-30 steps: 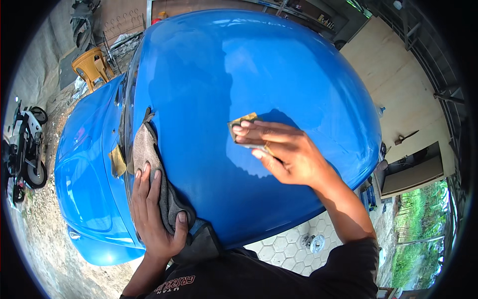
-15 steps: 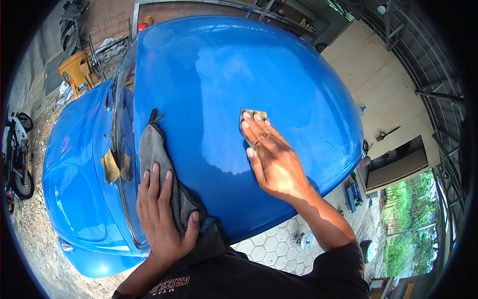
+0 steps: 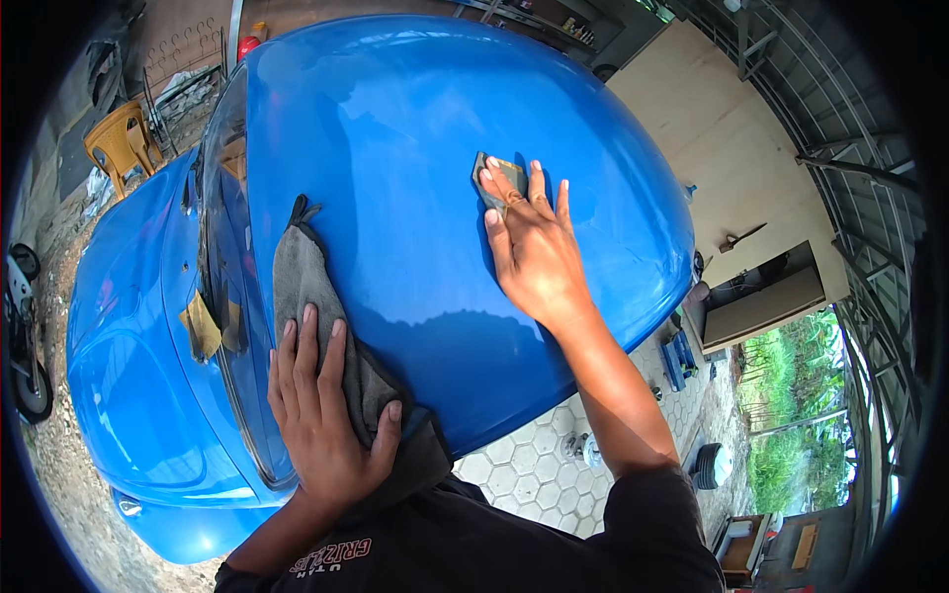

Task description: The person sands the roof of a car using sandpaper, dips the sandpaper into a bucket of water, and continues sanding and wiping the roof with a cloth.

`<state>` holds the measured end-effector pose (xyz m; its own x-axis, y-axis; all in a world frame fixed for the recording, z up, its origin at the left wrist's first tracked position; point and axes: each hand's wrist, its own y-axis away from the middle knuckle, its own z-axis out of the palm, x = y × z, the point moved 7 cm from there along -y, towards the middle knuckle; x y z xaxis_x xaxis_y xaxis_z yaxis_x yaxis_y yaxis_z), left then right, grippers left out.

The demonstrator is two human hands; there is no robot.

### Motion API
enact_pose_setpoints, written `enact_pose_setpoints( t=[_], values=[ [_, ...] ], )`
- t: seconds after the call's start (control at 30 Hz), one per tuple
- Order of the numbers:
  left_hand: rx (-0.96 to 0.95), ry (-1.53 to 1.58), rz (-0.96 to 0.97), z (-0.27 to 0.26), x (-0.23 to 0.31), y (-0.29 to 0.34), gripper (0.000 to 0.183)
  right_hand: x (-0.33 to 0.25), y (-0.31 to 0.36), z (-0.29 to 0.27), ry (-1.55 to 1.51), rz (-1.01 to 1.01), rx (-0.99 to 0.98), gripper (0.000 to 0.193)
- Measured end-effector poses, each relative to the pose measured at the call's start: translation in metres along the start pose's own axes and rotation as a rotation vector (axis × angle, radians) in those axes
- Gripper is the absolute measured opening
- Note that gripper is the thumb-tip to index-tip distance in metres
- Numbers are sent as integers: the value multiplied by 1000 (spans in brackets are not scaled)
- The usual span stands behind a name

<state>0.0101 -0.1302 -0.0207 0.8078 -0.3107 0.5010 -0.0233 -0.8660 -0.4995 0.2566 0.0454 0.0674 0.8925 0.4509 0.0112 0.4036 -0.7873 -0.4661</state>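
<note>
A rounded blue car roof [image 3: 415, 198] fills the middle of the view. My right hand [image 3: 539, 262] presses a small, flat, dark grey piece of sandpaper [image 3: 481, 170] with yellowish marks onto the roof. Its index finger and thumb rest on the sheet, and the other fingers are spread; the palm and fingers hide part of the piece. Nearer me on the left, my left hand [image 3: 321, 415] lies flat with fingers stretched over a dark grey cloth [image 3: 300, 267]. That cloth drapes along the roof's edge above the windscreen.
The blue bonnet [image 3: 129, 346] curves away at left, with a tan scrap [image 3: 202, 326] by the windscreen. Beyond stand a yellow plastic chair [image 3: 123, 143] and a motorbike [image 3: 30, 336]. Pale hexagonal pavers [image 3: 524, 474] lie below right; a wooden panel [image 3: 707, 128] is farther right.
My right hand has slid the sandpaper farther away across the roof, its fingers now more spread. My left hand stays on the cloth. The whole view has shifted slightly.
</note>
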Motion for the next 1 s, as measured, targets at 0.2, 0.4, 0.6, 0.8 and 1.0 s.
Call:
enact_pose_setpoints(
  t=[0.2,0.4,0.6,0.8,1.0],
  values=[
    [8,3,0,2,-1,1,95,-7,18,1,10,-43,-77,50],
    [17,-5,-1,2,-2,4,95,-24,31,7,-79,-36,-38,52],
    [7,0,8,1,1,-1,94,4,6,2,43,16,-69,55],
    [18,-62,-12,2,3,2,92,-7,21,3,-10,-81,-105,54],
    [-4,-126,-30,3,5,0,98,-6,15,7,-119,-107,-15,53]
  ],
)
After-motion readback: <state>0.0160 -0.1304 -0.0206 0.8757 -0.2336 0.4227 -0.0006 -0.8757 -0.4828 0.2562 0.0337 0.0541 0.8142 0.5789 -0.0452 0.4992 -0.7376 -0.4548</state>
